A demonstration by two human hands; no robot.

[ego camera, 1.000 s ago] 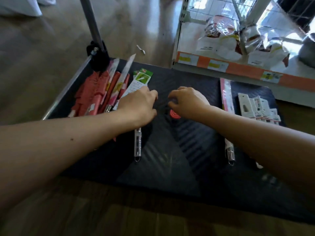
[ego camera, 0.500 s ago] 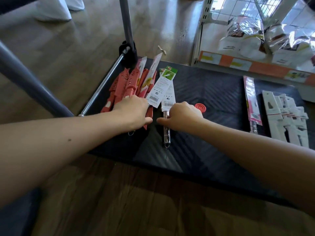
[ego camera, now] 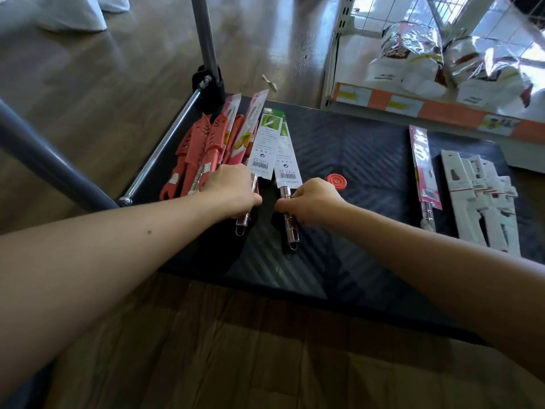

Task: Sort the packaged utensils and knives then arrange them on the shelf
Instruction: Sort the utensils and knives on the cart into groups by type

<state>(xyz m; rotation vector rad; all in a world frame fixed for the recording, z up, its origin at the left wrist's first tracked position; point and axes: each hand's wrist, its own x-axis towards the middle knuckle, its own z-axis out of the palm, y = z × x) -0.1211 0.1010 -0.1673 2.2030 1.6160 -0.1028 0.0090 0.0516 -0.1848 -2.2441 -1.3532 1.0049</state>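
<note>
Here left hand (ego camera: 233, 187) and right hand (ego camera: 314, 199) — fingers (ego camera: 283, 205) curled — grip packaged knives (ego camera: 287, 160).

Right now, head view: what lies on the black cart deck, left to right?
Red sheathed knives → first green-card utensil → second green-card utensil → red disc → lone pink-packaged knife → white carded packs.

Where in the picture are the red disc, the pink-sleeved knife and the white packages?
red disc (ego camera: 336, 181), head view, its centre
pink-sleeved knife (ego camera: 423, 160), head view, middle of the sleeve
white packages (ego camera: 463, 199), head view, the leftmost card
</note>
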